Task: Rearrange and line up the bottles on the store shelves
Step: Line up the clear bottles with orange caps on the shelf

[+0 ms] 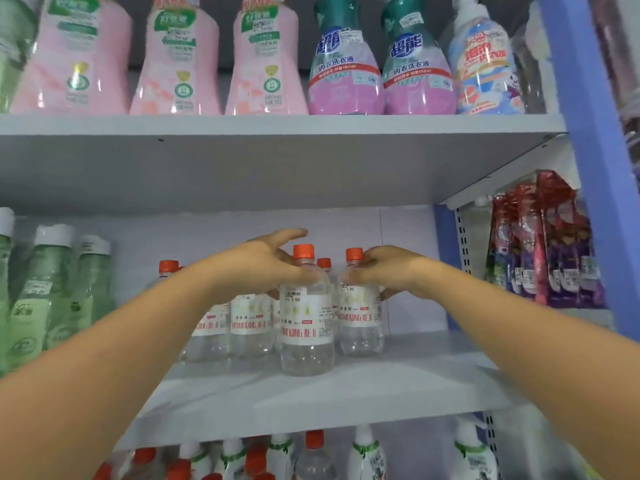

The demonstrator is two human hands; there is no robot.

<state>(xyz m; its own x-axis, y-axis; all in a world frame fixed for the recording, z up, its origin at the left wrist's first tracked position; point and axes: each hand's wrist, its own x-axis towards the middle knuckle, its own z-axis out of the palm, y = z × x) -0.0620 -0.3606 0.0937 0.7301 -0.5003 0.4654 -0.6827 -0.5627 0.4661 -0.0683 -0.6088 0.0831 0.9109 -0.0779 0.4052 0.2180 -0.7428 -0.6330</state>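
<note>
Up on the middle shelf (398, 382), the left hand (266, 265) curls around the shoulder of the front clear orange-capped bottle (306, 327), while the right hand (388, 268) grips the neighbouring bottle (360, 317) just right of it, both upright among similar bottles.

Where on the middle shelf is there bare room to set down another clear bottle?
Bare patches on the middle shelf: right of the rightmost clear bottle, up to the blue post, and the front strip ahead of the front bottle. Crowded: the clear bottles behind both hands, and the green bottles at left.
</note>
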